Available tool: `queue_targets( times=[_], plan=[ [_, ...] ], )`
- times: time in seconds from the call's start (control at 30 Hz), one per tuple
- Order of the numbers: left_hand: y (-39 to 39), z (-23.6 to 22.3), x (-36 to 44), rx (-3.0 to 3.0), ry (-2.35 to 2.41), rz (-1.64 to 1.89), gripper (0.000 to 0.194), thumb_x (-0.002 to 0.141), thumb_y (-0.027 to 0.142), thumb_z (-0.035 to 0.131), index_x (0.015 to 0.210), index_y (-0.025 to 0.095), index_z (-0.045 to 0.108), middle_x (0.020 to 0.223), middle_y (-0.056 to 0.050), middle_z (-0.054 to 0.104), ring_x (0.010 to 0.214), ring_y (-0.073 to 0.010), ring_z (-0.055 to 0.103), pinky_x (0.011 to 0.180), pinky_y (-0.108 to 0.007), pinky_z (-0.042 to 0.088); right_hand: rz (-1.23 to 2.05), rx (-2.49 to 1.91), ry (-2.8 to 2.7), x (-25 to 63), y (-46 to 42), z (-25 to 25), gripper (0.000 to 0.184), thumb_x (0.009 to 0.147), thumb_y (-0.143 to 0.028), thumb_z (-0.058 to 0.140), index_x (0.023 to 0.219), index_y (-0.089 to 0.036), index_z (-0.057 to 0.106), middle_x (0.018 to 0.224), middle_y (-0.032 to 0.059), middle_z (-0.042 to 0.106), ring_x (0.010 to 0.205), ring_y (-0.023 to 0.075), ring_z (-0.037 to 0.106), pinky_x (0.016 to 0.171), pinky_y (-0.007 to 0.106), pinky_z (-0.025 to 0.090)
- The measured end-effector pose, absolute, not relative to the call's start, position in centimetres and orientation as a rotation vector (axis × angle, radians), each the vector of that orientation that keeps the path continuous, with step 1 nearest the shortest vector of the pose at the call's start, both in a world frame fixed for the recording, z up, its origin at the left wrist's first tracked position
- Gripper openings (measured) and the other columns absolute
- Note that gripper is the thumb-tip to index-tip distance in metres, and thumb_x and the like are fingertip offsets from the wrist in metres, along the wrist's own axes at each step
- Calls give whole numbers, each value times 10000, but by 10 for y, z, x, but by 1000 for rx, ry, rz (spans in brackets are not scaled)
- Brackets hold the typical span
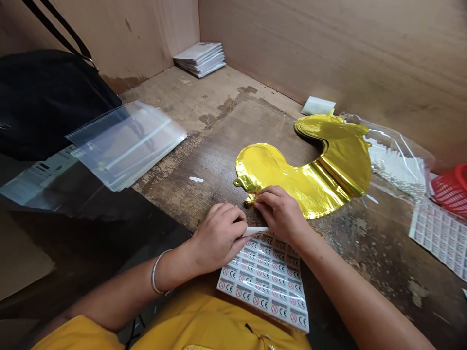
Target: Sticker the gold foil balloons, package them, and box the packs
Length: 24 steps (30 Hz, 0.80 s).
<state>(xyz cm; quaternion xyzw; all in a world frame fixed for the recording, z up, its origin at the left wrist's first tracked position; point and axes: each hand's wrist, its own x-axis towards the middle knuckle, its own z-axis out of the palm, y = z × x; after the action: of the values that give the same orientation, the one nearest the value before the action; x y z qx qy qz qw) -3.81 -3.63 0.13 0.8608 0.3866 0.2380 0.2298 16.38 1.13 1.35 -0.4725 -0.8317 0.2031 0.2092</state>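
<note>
My left hand (222, 234) is closed around the rolled top edge of a sticker sheet (262, 282) printed with rows of CE marks. The sheet slopes down over the table's front edge toward my lap. Shiny gold foil balloons (292, 184), flat and stacked in a curved shape, lie just beyond my hands. At the near left end of the stack, my right hand (279, 211) pinches the small tab of the foil balloon between thumb and fingers. Whether a sticker is under those fingertips is hidden.
Clear plastic sleeves (131, 146) lie at the left beside a black bag (51, 102). White packets (200, 58) are stacked in the far corner. On the right are a clear bag of white sticks (396, 163), a red basket (452, 189) and another sticker sheet (440, 238). Wooden panels border the table.
</note>
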Motion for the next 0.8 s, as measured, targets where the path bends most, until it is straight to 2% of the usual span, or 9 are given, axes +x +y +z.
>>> queue_targets(
  times=[0.07,0.17,0.33,0.4,0.47,0.57,0.63,0.7,0.8],
  plan=[
    [-37,3,-38,2337,1087,662,127,889,253,586,834,153,643,1081,-98,623,1017,-247,547,890,-422,444,708,-1358,-2199,168,15,13,157,898,-203,538,783,-186,644,869,77,673,821,187,617,758,316,492],
    [-37,4,-38,2310,1128,661,132,880,243,593,803,142,629,1329,-155,533,1193,-291,511,998,-461,426,839,-1441,-2080,175,22,13,177,891,-243,528,750,-189,620,797,51,658,748,174,602,707,303,464],
    [-31,2,-35,2388,976,552,125,889,251,584,835,145,622,1451,-164,463,1392,-327,374,1156,-557,247,945,-1526,-2039,179,28,14,223,897,-323,487,751,-190,591,696,14,588,654,152,522,629,288,406],
    [-26,2,-32,2405,922,497,110,883,244,591,831,149,615,1433,-161,486,1423,-330,333,1171,-587,185,980,-1508,-2047,178,28,15,250,907,-342,473,742,-189,583,711,17,588,672,150,524,643,285,410],
    [-21,2,-29,2397,905,467,95,875,243,601,834,158,616,1327,-144,572,1395,-312,384,1171,-595,172,1017,-1475,-2044,177,26,16,239,892,-388,519,780,-188,585,747,20,595,688,149,529,651,283,419],
    [-17,2,-26,2380,897,470,78,873,254,608,869,180,630,1163,-95,646,1325,-274,466,1169,-594,172,975,-1451,-2061,175,23,17,331,766,-447,703,916,-180,578,820,23,587,718,155,523,650,284,432],
    [-16,1,-26,2385,893,488,76,869,254,614,876,180,630,1150,-88,648,1307,-266,480,1169,-588,176,893,-1439,-2127,173,21,17,350,733,-385,742,966,-174,588,870,38,583,759,168,532,674,294,443],
    [-16,1,-26,2389,892,506,82,869,255,613,862,174,622,1152,-89,648,1295,-263,489,1168,-582,184,822,-1410,-2216,172,20,17,226,763,-251,679,968,-176,621,911,56,585,798,179,548,705,303,453],
    [-16,1,-25,2383,911,516,96,885,257,589,844,176,618,1110,-85,664,1254,-252,528,1161,-578,211,745,-1345,-2312,169,20,17,234,732,-106,579,942,-176,655,966,79,605,858,191,566,758,312,451]
  ],
)
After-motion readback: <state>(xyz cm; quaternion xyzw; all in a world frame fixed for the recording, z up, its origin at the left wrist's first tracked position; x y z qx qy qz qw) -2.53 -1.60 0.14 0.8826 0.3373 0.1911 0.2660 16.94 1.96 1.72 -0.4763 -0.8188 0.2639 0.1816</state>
